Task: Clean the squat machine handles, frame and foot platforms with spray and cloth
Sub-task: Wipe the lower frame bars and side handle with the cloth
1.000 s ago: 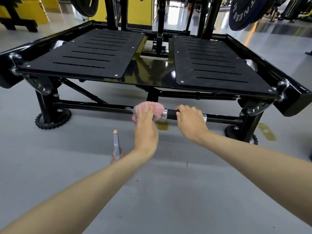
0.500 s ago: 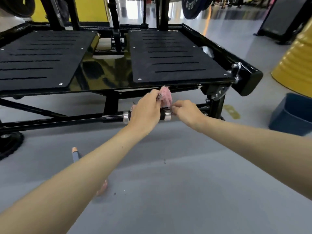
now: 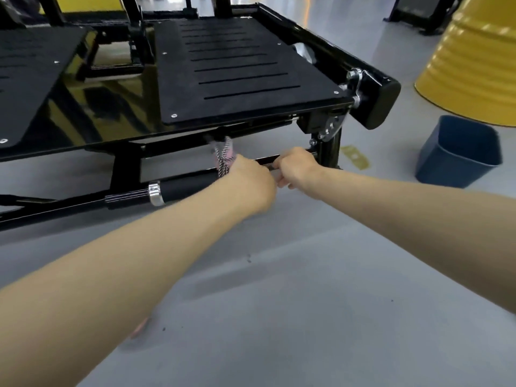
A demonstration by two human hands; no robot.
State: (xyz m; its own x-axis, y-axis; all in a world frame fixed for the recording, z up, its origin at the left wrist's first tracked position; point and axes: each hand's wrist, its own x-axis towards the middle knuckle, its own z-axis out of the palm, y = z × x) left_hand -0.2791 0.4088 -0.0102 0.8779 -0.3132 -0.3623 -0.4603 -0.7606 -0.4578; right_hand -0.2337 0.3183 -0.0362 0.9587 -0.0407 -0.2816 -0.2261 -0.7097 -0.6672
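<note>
Two hands meet on the low handle (image 3: 187, 188) beneath the right foot platform (image 3: 243, 74). My left hand (image 3: 251, 182) has its grip curled round the pink cloth (image 3: 224, 157), bunched on the handle to scrub it. Just beside, my right hand (image 3: 297, 169) closes its grip on the handle's far end, I judge to steady it. Blur smears both, most fingertips are hidden, and a pinkish sliver under my left forearm is unreadable.

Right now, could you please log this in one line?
left hand: grips pink fluffy cloth on black cylindrical handle | right hand: grips black bar
</note>
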